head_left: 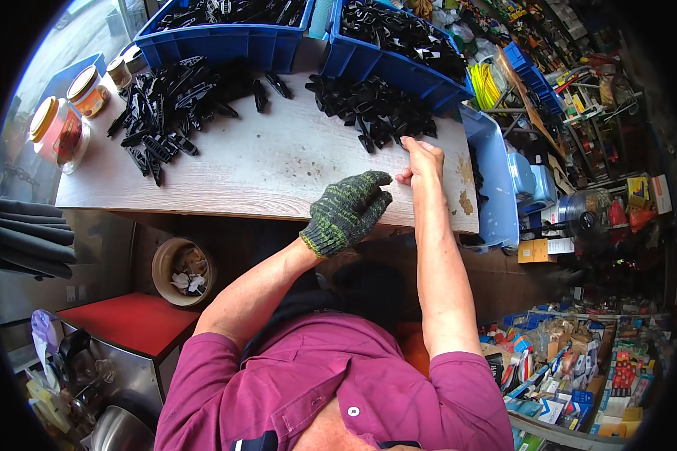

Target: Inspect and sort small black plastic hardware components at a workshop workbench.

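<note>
My left hand (347,213) wears a green-and-black knitted glove and hovers over the table's front edge, its fingers curled together. Whatever it may hold is hidden. Bare and just to its right, my right hand (423,161) has its fingers bent in, with thumb and forefinger at the near edge of a pile of small black plastic pieces (372,105). I cannot make out anything between those fingertips. A second pile, of long slotted black plastic pieces (169,105), lies on the left of the table, with a few strays at its right side.
Two blue crates (222,46) (399,66) of black pieces stand at the table's (256,169) back. Lidded jars (59,131) line its left end. A light-blue bin (496,188) adjoins the right side. Below are a waste bucket (160,270) and a red-topped cabinet (135,319); crowded shelves fill the right.
</note>
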The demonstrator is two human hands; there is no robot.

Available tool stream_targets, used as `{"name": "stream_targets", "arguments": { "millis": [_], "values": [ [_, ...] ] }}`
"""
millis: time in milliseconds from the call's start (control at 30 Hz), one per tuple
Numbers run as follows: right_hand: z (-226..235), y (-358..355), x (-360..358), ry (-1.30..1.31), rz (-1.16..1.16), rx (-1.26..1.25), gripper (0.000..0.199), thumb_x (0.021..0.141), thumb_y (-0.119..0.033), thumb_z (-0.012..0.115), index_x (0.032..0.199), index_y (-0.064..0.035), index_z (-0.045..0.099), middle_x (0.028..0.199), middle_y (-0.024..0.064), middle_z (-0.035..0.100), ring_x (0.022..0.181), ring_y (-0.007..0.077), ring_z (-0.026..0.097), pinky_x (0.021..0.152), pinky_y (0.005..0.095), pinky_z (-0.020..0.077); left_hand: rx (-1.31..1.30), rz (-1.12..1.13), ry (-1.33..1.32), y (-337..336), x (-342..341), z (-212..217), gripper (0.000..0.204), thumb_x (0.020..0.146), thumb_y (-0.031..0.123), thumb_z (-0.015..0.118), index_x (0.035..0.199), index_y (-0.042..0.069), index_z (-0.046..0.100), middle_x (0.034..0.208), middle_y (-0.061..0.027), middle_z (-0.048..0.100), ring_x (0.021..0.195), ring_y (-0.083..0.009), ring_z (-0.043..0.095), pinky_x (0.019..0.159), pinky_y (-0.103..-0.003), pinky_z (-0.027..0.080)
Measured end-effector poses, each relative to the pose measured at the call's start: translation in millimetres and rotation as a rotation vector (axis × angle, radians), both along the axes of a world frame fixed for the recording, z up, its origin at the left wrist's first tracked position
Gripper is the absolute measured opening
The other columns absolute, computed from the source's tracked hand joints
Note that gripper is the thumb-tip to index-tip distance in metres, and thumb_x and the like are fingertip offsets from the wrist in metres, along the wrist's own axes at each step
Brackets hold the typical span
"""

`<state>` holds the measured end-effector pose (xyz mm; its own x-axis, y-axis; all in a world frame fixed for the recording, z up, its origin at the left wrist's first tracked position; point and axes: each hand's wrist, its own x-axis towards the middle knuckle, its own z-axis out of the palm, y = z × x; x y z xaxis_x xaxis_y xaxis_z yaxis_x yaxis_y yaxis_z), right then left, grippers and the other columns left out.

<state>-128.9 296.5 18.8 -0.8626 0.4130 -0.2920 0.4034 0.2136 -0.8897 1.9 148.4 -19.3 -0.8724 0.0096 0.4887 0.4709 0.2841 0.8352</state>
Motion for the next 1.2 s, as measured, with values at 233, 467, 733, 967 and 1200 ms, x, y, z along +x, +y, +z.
{"name": "stream_targets", "arguments": {
  "millis": [233, 467, 733, 967, 1200],
  "values": [
    [-0.8, 8.6, 12.3, 0.013, -0.014, -0.180, 0.026, 0.082, -0.021, 0.074, 0.094, -0.0009, 0.064, 0.054, 0.0018, 0.044, 0.038, 0.0149, 0.044, 0.042, 0.0386, 0.0543, 0.002, 0.062, -0.047, -1.4, -12.8, 3.0, 0.033, 0.090, 0.015, 0.070, 0.121, 0.006, 0.064, 0.097, -0.0160, 0.070, 0.083, -0.0274, 0.071, 0.076, -0.037, 0.056],
    [-22.4, 12.3, 46.0, 0.179, 0.133, -0.259, 0.020, 0.086, -0.025, 0.073, 0.083, -0.0063, 0.066, 0.048, -0.0039, 0.039, 0.036, 0.0097, 0.029, 0.036, 0.0280, 0.0274, -0.465, 0.081, -0.050, 8.1, -55.6, 19.1, 0.031, 0.081, 0.026, 0.069, 0.111, 0.015, 0.066, 0.097, -0.0138, 0.069, 0.092, -0.0368, 0.064, 0.076, -0.050, 0.052],
    [-13.5, 2.1, 54.8, 0.207, 0.296, -0.226, 0.021, 0.092, -0.023, 0.069, 0.077, -0.0125, 0.059, 0.050, -0.0058, 0.039, 0.040, 0.0072, 0.032, 0.039, 0.0274, 0.0294, -0.544, 0.058, -0.073, 3.4, -59.4, 15.2, 0.025, 0.081, 0.032, 0.071, 0.098, 0.014, 0.067, 0.088, -0.0130, 0.070, 0.087, -0.0370, 0.065, 0.074, -0.050, 0.053],
    [-13.6, 9.6, 51.8, 0.179, 0.382, -0.218, 0.031, 0.090, -0.040, 0.070, 0.088, -0.0097, 0.064, 0.049, -0.0035, 0.043, 0.038, 0.0090, 0.035, 0.038, 0.0279, 0.0313, -0.298, 0.054, -0.041, -4.0, -57.4, 12.3, 0.020, 0.084, 0.025, 0.069, 0.097, 0.010, 0.069, 0.093, -0.0129, 0.071, 0.088, -0.0340, 0.066, 0.077, -0.045, 0.053],
    [-4.2, -12.0, 68.3, 0.242, 0.429, -0.395, 0.040, 0.095, -0.050, 0.059, 0.084, -0.0116, 0.061, 0.046, -0.0013, 0.044, 0.037, 0.0107, 0.039, 0.036, 0.0268, 0.0326, -0.016, 0.044, 0.084, -9.9, -57.0, 4.0, 0.027, 0.091, 0.025, 0.067, 0.113, 0.009, 0.070, 0.108, -0.0120, 0.070, 0.101, -0.0326, 0.064, 0.087, -0.042, 0.052]
  ]
}}
